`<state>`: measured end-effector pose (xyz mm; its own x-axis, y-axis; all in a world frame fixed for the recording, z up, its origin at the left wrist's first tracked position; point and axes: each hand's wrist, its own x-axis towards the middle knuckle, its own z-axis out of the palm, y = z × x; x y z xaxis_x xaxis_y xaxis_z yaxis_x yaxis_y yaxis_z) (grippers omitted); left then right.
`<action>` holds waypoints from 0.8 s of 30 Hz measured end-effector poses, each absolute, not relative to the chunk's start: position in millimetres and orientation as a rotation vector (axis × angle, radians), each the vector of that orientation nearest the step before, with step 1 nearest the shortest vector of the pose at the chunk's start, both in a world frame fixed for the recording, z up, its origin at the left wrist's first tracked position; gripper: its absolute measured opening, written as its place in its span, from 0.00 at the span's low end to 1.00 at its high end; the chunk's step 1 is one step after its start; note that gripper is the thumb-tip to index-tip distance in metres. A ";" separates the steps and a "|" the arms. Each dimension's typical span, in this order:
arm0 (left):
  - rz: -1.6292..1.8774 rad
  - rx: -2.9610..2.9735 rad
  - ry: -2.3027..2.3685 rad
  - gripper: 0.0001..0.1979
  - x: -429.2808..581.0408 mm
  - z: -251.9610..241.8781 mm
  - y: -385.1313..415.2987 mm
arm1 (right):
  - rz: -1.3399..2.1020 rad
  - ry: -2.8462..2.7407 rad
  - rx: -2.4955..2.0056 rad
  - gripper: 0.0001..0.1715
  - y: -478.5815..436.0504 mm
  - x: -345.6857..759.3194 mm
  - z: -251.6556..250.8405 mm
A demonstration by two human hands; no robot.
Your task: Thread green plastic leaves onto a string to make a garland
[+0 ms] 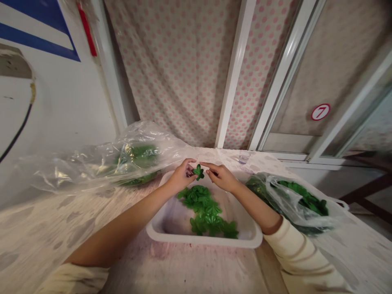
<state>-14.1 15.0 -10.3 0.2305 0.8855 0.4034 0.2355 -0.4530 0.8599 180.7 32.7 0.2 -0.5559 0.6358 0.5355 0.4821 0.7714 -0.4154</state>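
Observation:
Both hands meet above a white plastic tub (171, 236) on the table. My left hand (181, 176) pinches a small green plastic leaf piece (199, 172) between thumb and fingers. My right hand (219, 177) touches the same piece from the right with its fingertips closed on it. Inside the tub lies a pile of several green leaf pieces (207, 212), running from the middle toward the near right corner.
A large clear plastic bag (101, 163) with green pieces lies to the left of the tub. A second clear bag of green pieces (294, 200) sits to the right. A patterned cloth (36, 237) covers the table. A dotted curtain (183, 73) and window frames stand behind.

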 end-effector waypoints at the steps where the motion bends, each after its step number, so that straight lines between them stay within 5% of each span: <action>1: 1.235 1.840 1.031 0.25 -14.1 -10.6 15.3 | 0.286 -2.266 -0.830 0.24 32.8 180.8 0.2; 24: 1.196 1.881 1.041 0.24 -13.9 -11.0 15.6 | 0.243 -2.289 -0.821 0.20 34.8 180.4 -0.6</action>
